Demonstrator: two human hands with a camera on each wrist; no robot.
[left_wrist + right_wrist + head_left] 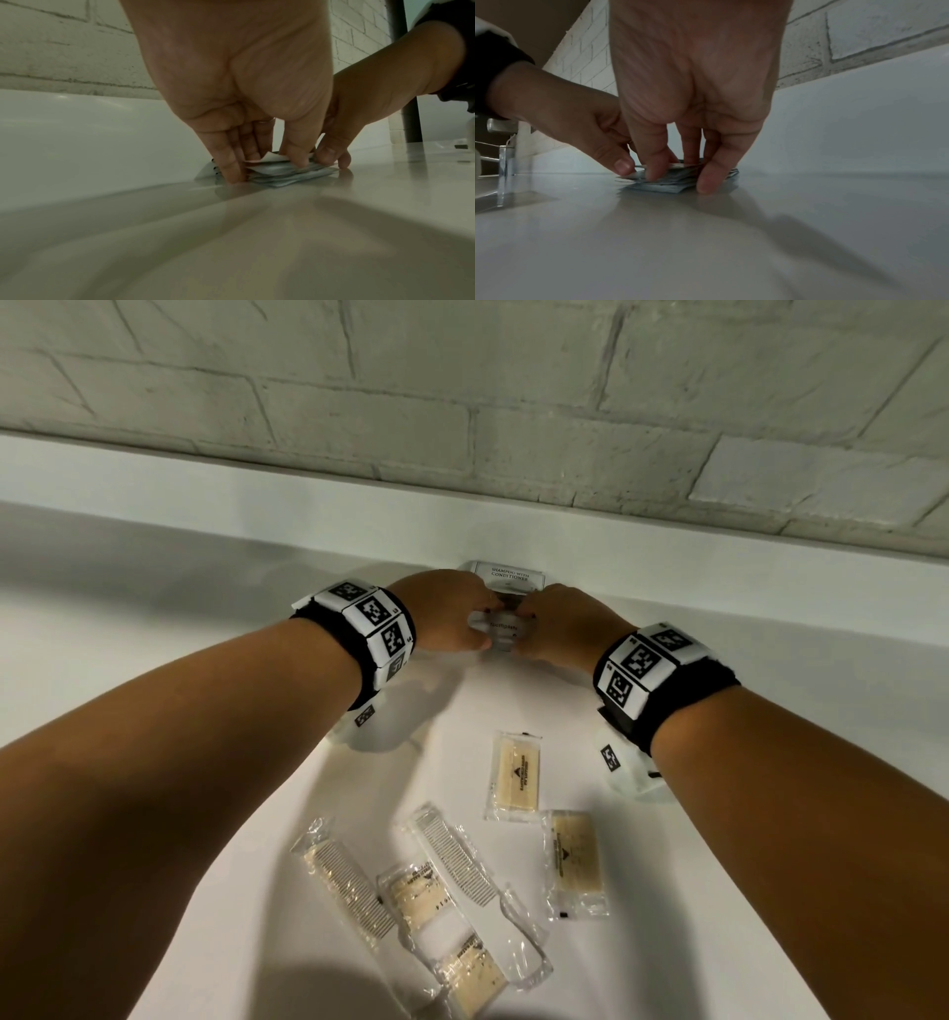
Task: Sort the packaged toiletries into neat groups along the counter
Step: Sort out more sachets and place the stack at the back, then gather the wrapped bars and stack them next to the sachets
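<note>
A low stack of grey-white sachets lies on the white counter near the back ledge, the top one printed "Toothpaste". My left hand grips its left side and my right hand its right side. In the left wrist view my left hand has fingertips on the counter at the stack's edge and the thumb on top. In the right wrist view my right hand pinches the stack the same way. A shampoo-with-conditioner sachet lies just behind.
Nearer me lie two soap packets, two bagged combs and more clear packets. A brick wall rises behind the ledge. A chrome fixture stands far left, a dark pole far right.
</note>
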